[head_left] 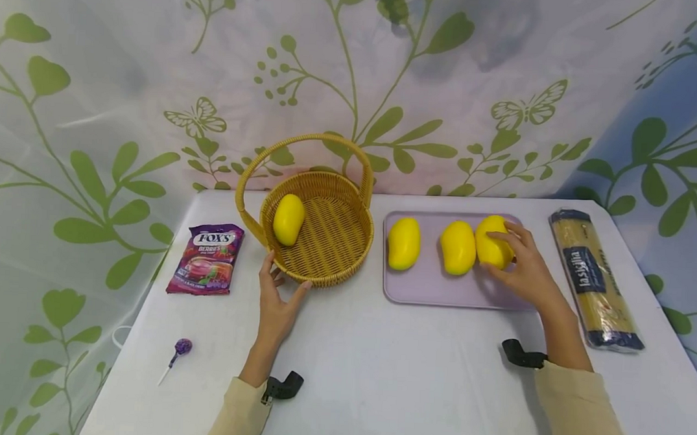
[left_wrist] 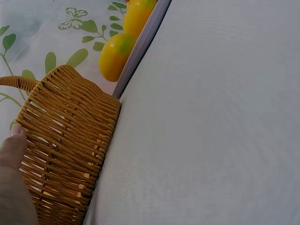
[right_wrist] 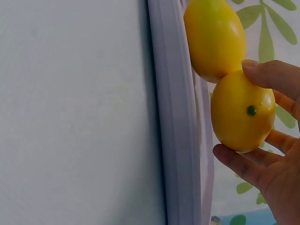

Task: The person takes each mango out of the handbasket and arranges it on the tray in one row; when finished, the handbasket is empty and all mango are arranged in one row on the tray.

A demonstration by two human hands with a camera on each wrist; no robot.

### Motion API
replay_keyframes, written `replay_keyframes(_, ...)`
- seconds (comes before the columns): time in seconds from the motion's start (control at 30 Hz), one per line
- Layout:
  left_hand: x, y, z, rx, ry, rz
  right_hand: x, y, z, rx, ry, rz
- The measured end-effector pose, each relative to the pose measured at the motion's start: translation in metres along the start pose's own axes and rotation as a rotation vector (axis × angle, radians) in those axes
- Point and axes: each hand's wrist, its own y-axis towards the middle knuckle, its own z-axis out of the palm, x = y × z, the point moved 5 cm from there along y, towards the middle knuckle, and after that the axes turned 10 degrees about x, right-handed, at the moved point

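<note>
My right hand (head_left: pixel 524 267) grips a yellow mango (head_left: pixel 492 242) at the right end of a lilac tray (head_left: pixel 427 295). In the right wrist view, thumb and fingers go round this mango (right_wrist: pixel 243 112), which touches its neighbour (right_wrist: pixel 215 40). Two more mangoes, one in the middle (head_left: pixel 458 248) and one at the left (head_left: pixel 404 244), lie on the tray. My left hand (head_left: pixel 277 308) holds the front-left side of a round wicker basket (head_left: pixel 324 242), its thumb (left_wrist: pixel 16 136) at the rim. Inside the basket, against the left wall, lies another mango (head_left: pixel 289 219).
A purple candy bag (head_left: pixel 206 260) lies left of the basket, with a lollipop (head_left: pixel 182 348) nearer the front. Right of the tray is a pack of spaghetti (head_left: pixel 593 280). The basket's tall handle (head_left: pixel 305 138) arches up before a leaf-patterned curtain (head_left: pixel 436 85).
</note>
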Motion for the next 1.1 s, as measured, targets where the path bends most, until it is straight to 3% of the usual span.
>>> replay_keyframes(0.27, 0.001, 0.0, 0.001, 0.004, -0.014, -0.001, 0.004, 0.003, 0.011, 0.006, -0.008, -0.047)
replay_keyframes(0.73, 0.002, 0.0, 0.001, -0.003, 0.0, 0.007, 0.011, 0.008, 0.025, 0.089, 0.011, 0.019)
replay_keyframes(1.1, 0.0, 0.0, 0.001, -0.002, -0.005, 0.007, 0.015, 0.013, 0.03, 0.109, -0.003, 0.03)
